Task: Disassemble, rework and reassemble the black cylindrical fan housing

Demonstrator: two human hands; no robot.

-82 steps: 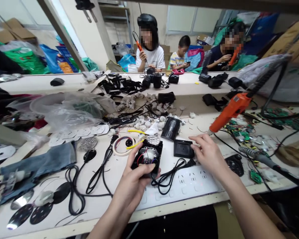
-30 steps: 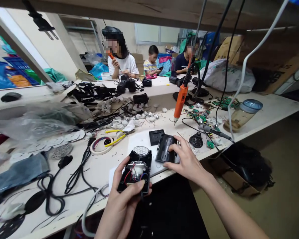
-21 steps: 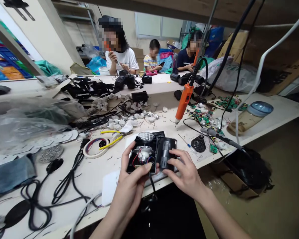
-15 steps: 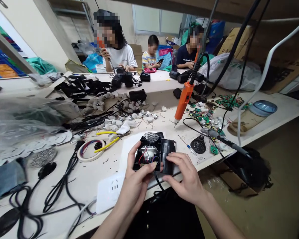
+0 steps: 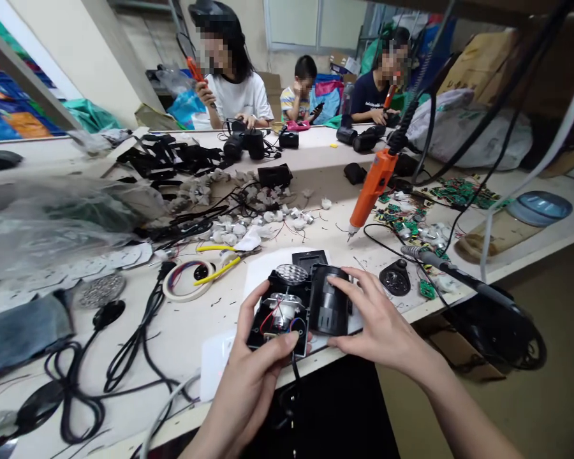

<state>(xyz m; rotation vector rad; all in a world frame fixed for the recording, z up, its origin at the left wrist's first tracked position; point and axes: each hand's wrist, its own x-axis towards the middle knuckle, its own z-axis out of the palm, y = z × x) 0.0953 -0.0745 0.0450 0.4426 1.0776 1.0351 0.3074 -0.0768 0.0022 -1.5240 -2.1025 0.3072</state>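
My left hand (image 5: 264, 373) is closed around an open black plastic housing (image 5: 297, 292), its thumb pressing near the lower right corner. Inside the housing sit a small white motor (image 5: 284, 313), red and blue wires and a round perforated grille (image 5: 291, 273). A black cable (image 5: 295, 370) hangs from its lower end. Right beside it, my right hand (image 5: 380, 322) has its fingers and thumb on a curved black cover half (image 5: 330, 305), whose rounded outer side faces up. Behind the housing lies a flat black rectangular part (image 5: 310, 258) on a white sheet.
An orange electric screwdriver (image 5: 373, 191) hangs above the bench. Yellow-handled cutters (image 5: 217, 271), a tape roll (image 5: 172, 290), a soldering iron (image 5: 440, 271) and green circuit boards (image 5: 428, 290) lie around. Loose motors and cables spread leftward. Several people sit across the bench.
My right hand has closed on the black cover half, which now shows more of its rounded face. The housing stays in my left hand. The view has shifted somewhat left.
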